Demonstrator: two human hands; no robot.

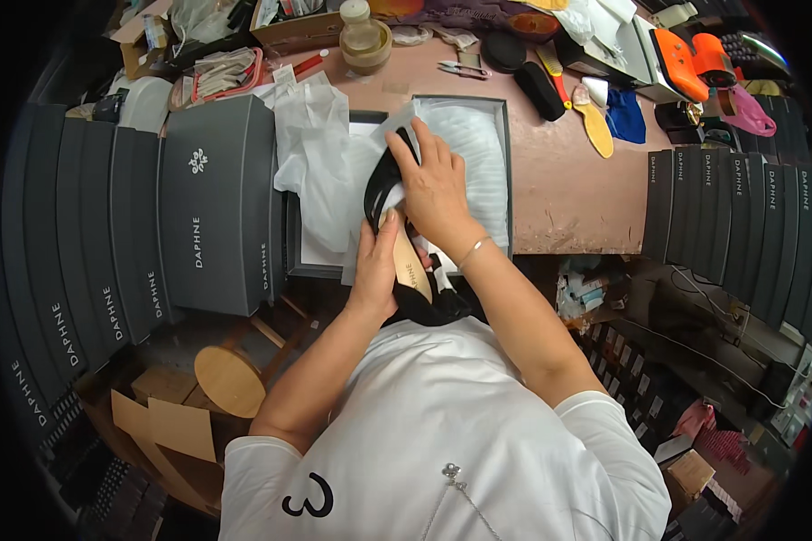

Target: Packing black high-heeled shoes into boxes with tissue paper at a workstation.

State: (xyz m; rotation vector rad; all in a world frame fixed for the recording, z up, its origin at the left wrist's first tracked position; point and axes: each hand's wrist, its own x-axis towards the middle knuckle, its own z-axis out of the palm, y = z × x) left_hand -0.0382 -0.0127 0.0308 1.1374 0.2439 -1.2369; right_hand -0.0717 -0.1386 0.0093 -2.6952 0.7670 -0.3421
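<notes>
A black strappy shoe (pixel 400 263) with a beige insole is tilted toe-up in front of my chest. My left hand (pixel 372 275) wraps round its side, thumb along the insole's edge. At the front part of the same shoe, my right hand (pixel 435 187) grips with bent fingers near the black straps. Its fingertips are partly hidden. Beneath the hands lies a dark grey shoe box (pixel 509 194), open, with white tissue paper (pixel 465 144) inside. More crumpled tissue (pixel 311 149) spills over its left side. Black parts below the right wrist are partly hidden.
Grey shoe boxes (pixel 212 194) stand in rows at the left, and more boxes (pixel 740 203) at the right. Along the back are a jar (pixel 365 45), scissors (pixel 465 69), a yellow insole (pixel 594 124) and an orange tape dispenser (pixel 679 65). A wooden stool (pixel 230 380) stands below.
</notes>
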